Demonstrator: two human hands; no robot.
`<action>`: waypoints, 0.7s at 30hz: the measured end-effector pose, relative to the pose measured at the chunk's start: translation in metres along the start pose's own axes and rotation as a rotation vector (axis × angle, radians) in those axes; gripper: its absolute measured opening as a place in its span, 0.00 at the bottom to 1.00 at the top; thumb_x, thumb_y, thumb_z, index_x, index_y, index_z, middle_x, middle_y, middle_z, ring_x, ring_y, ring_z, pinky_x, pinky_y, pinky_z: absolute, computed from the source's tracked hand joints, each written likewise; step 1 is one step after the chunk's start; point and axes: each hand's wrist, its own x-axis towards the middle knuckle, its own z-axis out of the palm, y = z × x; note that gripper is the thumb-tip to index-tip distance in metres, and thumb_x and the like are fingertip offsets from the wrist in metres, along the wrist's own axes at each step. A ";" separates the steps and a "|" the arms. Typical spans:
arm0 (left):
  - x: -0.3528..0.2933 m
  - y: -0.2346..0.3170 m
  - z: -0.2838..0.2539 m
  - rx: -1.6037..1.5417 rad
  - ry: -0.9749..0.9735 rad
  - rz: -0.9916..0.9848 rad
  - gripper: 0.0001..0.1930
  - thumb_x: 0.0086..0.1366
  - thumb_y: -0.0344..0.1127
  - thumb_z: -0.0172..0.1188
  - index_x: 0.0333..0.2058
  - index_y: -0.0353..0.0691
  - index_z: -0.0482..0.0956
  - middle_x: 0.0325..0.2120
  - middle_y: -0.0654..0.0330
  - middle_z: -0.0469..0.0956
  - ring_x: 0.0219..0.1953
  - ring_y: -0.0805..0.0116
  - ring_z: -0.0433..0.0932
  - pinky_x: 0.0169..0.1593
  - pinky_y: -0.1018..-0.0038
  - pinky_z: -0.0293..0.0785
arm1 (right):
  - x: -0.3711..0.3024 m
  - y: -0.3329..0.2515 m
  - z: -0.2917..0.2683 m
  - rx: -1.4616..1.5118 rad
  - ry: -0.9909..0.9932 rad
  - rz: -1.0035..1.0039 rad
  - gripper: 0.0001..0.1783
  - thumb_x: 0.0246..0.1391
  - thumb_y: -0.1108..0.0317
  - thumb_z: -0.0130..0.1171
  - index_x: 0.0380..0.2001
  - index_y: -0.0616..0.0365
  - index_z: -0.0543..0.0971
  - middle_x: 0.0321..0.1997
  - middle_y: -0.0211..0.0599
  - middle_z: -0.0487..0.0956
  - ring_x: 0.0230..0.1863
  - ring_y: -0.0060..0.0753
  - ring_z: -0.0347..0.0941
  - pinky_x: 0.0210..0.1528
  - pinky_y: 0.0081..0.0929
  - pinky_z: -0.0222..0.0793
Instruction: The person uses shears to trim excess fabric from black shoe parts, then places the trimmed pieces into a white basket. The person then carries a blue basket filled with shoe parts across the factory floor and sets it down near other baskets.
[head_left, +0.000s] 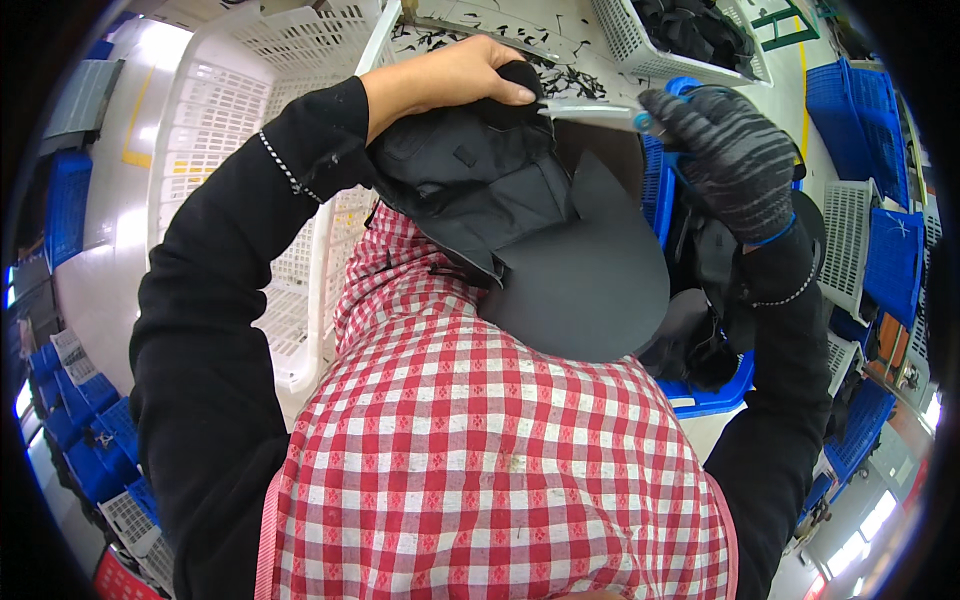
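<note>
My bare left hand (465,82) pinches the upper edge of a black sewn fabric piece (470,165) between thumb and fingers. The piece drapes over my lap, and a smooth, rounded black panel (585,275) spreads at its lower right. My right hand (735,160), in a grey-and-black striped knit glove, is closed round the blue handles of a pair of scissors (595,113). Their blades point left, with the tips right beside the edge at my left fingers. Motion smears the blades, so I cannot tell whether they touch the fabric.
A tall white plastic basket (225,130) stands at my left. At my right a blue crate (715,398) holds black pieces. Ahead, black scraps (570,80) litter the floor, near a white basket (640,45) of black material. Blue crates (850,125) stand further right.
</note>
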 end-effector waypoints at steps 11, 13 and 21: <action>0.024 0.005 0.016 0.182 -0.123 -0.268 0.17 0.60 0.39 0.69 0.41 0.32 0.82 0.32 0.59 0.82 0.31 0.71 0.78 0.39 0.76 0.72 | -0.002 -0.004 0.035 0.108 -0.182 -0.088 0.21 0.47 0.51 0.71 0.42 0.47 0.80 0.34 0.38 0.80 0.34 0.37 0.76 0.37 0.34 0.72; 0.027 0.000 0.017 0.162 -0.126 -0.278 0.18 0.59 0.40 0.69 0.43 0.32 0.82 0.34 0.58 0.83 0.33 0.69 0.79 0.41 0.75 0.73 | -0.003 -0.005 0.039 0.144 -0.237 -0.056 0.23 0.45 0.51 0.72 0.43 0.47 0.81 0.33 0.37 0.80 0.37 0.38 0.77 0.40 0.37 0.72; 0.031 -0.009 0.017 0.155 -0.121 -0.281 0.21 0.59 0.39 0.69 0.45 0.30 0.81 0.36 0.57 0.83 0.34 0.68 0.80 0.43 0.76 0.74 | 0.000 0.000 0.050 0.350 -0.377 0.066 0.20 0.49 0.69 0.68 0.48 0.48 0.84 0.35 0.34 0.83 0.36 0.35 0.80 0.38 0.30 0.76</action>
